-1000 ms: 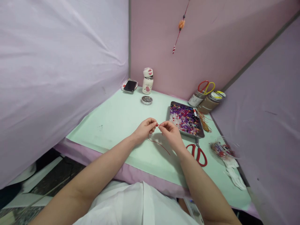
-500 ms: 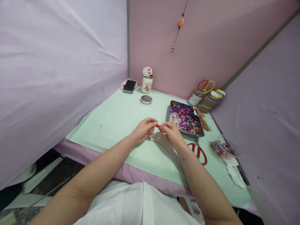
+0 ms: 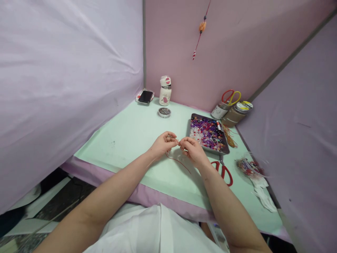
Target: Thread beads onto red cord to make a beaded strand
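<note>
My left hand (image 3: 165, 143) is closed in a pinch, with a thin red cord (image 3: 179, 162) trailing from beneath it to the right across the mat. Close by, my right hand (image 3: 193, 150) pinches too, its thumb and forefinger almost touching the left fingertips. A tiny pale bit (image 3: 178, 141) shows between the two hands, too small to name. Just beyond my right hand lies a dark tray (image 3: 224, 152) filled with purple, red, clear and dark beads. Red-handled scissors (image 3: 223, 173) rest beside my right forearm, which partly covers them.
A pale green mat (image 3: 126, 137) covers the table. At the back stand a white bottle (image 3: 165, 96), a phone (image 3: 145, 96) and a round container (image 3: 164, 112). Jars (image 3: 234, 115) with scissors, cords (image 3: 230, 136) and a clear bowl (image 3: 247, 165) are right. A beaded string (image 3: 202, 27) hangs on the wall.
The red piece that showed between my fingertips is no longer visible, and a small pale bit shows there instead. My left fingers have shifted slightly toward the right hand.
</note>
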A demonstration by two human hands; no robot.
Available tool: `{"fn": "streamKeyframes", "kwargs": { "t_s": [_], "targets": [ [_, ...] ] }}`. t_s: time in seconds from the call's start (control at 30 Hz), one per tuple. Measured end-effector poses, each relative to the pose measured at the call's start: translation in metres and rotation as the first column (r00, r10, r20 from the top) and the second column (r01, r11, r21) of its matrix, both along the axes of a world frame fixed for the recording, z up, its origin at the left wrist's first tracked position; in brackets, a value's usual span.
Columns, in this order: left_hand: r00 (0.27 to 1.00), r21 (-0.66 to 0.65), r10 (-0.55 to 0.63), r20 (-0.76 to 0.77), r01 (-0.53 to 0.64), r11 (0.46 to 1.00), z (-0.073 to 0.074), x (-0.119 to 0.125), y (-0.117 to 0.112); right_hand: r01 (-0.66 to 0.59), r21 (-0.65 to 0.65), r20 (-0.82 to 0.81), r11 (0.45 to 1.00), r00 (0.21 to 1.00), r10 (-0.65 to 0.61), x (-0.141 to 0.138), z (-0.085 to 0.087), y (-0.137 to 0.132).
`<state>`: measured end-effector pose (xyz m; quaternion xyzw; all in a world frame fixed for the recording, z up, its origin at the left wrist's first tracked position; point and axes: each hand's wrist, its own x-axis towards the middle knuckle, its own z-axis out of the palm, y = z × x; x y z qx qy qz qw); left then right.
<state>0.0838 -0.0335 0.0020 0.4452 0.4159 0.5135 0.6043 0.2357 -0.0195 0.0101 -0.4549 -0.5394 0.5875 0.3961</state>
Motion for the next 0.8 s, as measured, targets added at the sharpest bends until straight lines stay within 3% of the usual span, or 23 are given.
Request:
{"fn": "streamKeyframes", "kwargs": {
  "t_s": [0.17, 0.27, 0.5, 0.63, 0.8],
  "targets": [
    [0.988, 0.103, 0.049, -0.150, -0.034, 0.994, 0.0011, 0.0025, -0.0036, 0.088, 0.241, 0.162, 0.966, 0.978, -0.129, -0.0018, -0.0009, 0.0001],
    [0.978, 0.129, 0.055, -0.200, -0.030, 0.991, 0.0007, 0.0045, -0.0041, 0.052, 0.361, 0.200, 0.931, 0.971, -0.132, -0.0026, -0.0016, -0.0003],
    [0.979, 0.123, 0.092, -0.184, -0.070, 0.990, -0.0038, 0.0052, -0.0010, -0.014, 0.504, 0.224, 0.863, 0.968, -0.115, -0.0012, 0.0015, -0.0031],
    [0.997, 0.013, 0.030, -0.065, -0.029, 0.999, -0.0033, 0.0016, -0.0004, -0.041, 0.515, 0.198, 0.856, 0.978, -0.072, 0.0004, 0.0016, -0.0026],
    [1.000, -0.019, 0.020, -0.015, -0.020, 1.000, -0.0016, 0.0002, -0.0013, -0.001, 0.339, 0.115, 0.941, 0.992, -0.040, 0.0009, -0.0038, 0.0022]
  ]
}}
